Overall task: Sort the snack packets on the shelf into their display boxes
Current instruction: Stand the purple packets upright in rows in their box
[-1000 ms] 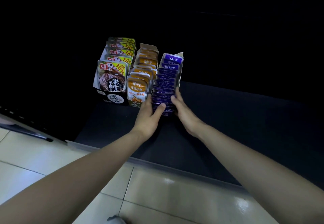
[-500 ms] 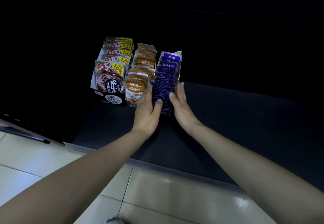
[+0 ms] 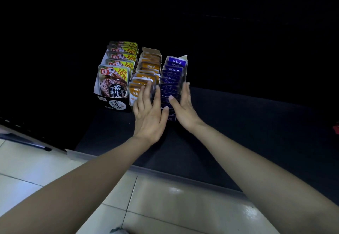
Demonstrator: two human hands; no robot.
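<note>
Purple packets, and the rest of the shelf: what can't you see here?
Head view only.
Purple packets: front ones hidden behind left hand and right hand.
Front orange packet: label half covered by the left hand.
Shelf: its back is lost in darkness.
Red thing: cut off by the right edge.

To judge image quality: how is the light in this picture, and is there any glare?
Head view: mostly black; only the snack packets, left hand and right hand are lit; glare patches on the floor tiles; purple packets dim.
</note>
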